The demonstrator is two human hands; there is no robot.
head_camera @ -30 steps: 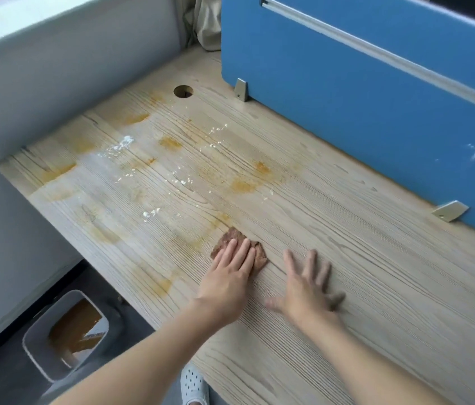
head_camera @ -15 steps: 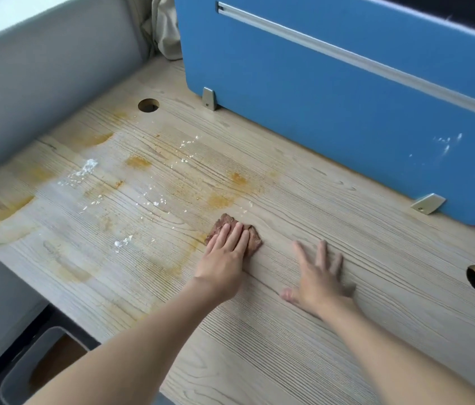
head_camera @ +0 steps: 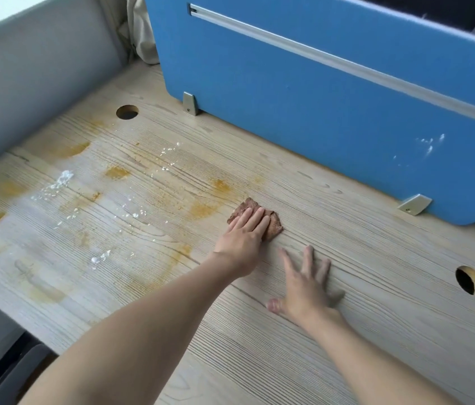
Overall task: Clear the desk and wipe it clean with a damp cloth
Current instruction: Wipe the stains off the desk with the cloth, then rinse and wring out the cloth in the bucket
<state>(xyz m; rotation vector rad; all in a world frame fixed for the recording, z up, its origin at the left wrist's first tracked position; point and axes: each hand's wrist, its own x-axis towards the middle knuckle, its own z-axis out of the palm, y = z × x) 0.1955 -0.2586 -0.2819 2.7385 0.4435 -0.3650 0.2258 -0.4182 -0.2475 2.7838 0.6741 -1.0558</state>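
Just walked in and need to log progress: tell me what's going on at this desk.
A person is wiping the wooden desk. The left hand presses flat on a brown cloth, at the edge of the dirty area. The right hand rests on bare wood beside it, fingers spread. Orange stains and white specks cover the desk's left part; the right part looks clean. A blue partition stands along the back.

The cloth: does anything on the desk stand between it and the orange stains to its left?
Nothing visible does. The left hand presses the cloth flat on the desk, and the nearest orange stain lies just beside its left edge; only small white crumbs are scattered further left.
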